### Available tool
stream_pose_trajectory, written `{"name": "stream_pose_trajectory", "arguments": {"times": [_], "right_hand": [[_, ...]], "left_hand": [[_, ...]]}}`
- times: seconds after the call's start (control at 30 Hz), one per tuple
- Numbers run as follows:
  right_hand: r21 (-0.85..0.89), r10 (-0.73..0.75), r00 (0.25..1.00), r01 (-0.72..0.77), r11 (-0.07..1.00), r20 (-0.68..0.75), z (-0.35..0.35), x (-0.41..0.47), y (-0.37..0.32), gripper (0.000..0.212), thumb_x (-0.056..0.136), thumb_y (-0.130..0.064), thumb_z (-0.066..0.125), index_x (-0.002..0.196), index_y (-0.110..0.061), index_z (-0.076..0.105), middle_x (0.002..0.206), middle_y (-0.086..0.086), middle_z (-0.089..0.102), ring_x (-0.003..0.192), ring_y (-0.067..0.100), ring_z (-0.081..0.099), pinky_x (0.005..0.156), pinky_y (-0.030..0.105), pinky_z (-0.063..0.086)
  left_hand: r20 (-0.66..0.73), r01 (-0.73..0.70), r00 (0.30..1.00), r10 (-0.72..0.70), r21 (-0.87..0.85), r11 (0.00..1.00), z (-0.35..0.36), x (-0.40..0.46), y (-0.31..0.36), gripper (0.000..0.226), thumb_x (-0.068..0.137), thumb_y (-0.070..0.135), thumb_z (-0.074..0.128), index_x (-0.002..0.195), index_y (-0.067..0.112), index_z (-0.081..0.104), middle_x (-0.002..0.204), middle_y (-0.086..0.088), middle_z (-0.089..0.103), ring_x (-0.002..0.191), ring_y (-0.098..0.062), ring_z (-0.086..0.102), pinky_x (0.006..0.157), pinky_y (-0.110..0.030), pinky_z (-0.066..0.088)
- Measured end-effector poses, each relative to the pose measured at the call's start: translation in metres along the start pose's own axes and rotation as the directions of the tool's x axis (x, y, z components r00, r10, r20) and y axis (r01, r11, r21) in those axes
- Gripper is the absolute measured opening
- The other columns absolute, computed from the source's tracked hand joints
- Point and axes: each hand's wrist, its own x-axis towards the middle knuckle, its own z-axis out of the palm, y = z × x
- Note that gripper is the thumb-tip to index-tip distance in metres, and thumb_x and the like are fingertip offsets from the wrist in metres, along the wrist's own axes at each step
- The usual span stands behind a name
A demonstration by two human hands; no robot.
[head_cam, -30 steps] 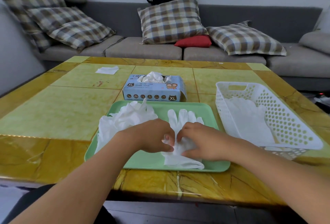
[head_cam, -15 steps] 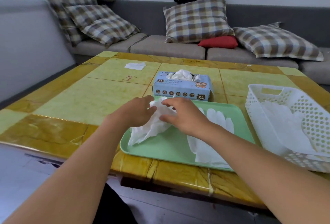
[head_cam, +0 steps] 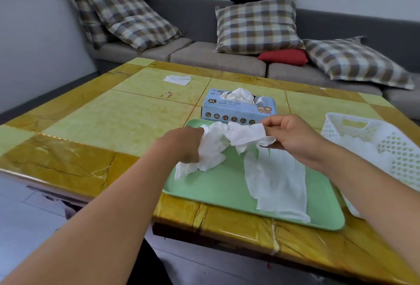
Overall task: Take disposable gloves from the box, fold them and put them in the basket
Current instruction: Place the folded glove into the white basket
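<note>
Glove (head_cam: pixel 229 141) crumpled, held above the tray (head_cam: pixel 218 191) between both my hands.

My left hand (head_cam: pixel 184 146) grips one bunched end with curled fingers; my right hand (head_cam: pixel 293 134) pinches the other end. A flat glove (head_cam: pixel 277 182) lies on the tray under my right hand. Behind the tray stands the box (head_cam: pixel 238 108), gloves spilling from its top; right of the tray sits the basket (head_cam: pixel 381 148), already holding gloves.

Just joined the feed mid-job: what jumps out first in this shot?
Both hands hold a crumpled white glove above the green tray: left hand grips one end, right hand pinches the other. A flattened glove lies on the tray, with the blue glove box behind it and the white basket at the right.
</note>
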Motion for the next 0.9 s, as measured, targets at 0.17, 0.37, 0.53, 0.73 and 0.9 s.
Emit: {"name": "stream_pose_trajectory", "arguments": {"times": [0.17,0.37,0.53,0.73,0.9], "right_hand": [[0.493,0.099,0.994,-0.105,0.863,0.038,-0.042,-0.027,-0.024,0.031,0.102,-0.015,0.052,0.129,-0.006,0.064,0.109,0.009,0.072,0.091,0.022,0.071,0.080,0.033,0.062],[0.704,0.203,0.965,-0.262,0.660,0.168,-0.059,-0.049,-0.003,0.029,0.101,-0.026,0.054,0.117,-0.008,0.071,0.114,0.009,0.067,0.104,0.024,0.065,0.098,0.038,0.049],[0.763,0.156,0.935,-0.350,0.544,0.318,-0.066,-0.050,0.001,0.060,0.101,-0.047,0.049,0.142,-0.003,0.055,0.146,0.016,0.055,0.138,0.033,0.049,0.119,0.046,0.032],[0.554,0.083,0.995,-0.101,0.826,0.057,-0.075,-0.057,0.013,0.043,0.088,-0.020,0.071,0.129,-0.008,0.066,0.123,0.014,0.071,0.119,0.032,0.066,0.102,0.044,0.052],[0.373,0.003,0.997,0.027,0.928,-0.079,-0.072,-0.056,0.013,0.028,0.097,-0.024,0.064,0.117,-0.007,0.073,0.112,0.010,0.076,0.101,0.024,0.072,0.087,0.037,0.057]], "left_hand": [[-0.025,0.074,0.997,-0.075,-0.048,0.996,-0.010,0.000,0.007,0.076,0.079,0.034,0.065,0.148,0.023,0.035,0.136,-0.004,0.051,0.123,-0.029,0.049,0.094,-0.042,0.048],[-0.171,-0.218,0.952,0.255,-0.961,0.169,-0.041,-0.022,0.079,0.068,0.068,0.053,0.071,0.130,0.027,0.062,0.130,0.006,0.064,0.127,-0.013,0.056,0.103,-0.035,0.045],[-0.114,-0.127,0.943,0.313,-0.992,0.022,-0.023,-0.014,0.145,0.047,0.091,0.042,0.069,0.124,0.008,0.068,0.122,-0.012,0.071,0.108,-0.025,0.068,0.089,-0.035,0.057],[-0.118,-0.102,0.991,0.070,-0.976,-0.195,-0.020,-0.001,0.162,0.029,0.094,0.023,0.066,0.119,0.009,0.070,0.108,-0.007,0.075,0.087,-0.019,0.070,0.069,-0.025,0.058],[-0.283,-0.273,0.959,0.014,-0.937,-0.216,-0.032,-0.008,0.162,0.024,0.092,0.023,0.066,0.110,0.008,0.071,0.107,-0.013,0.075,0.093,-0.021,0.073,0.075,-0.030,0.059]]}}
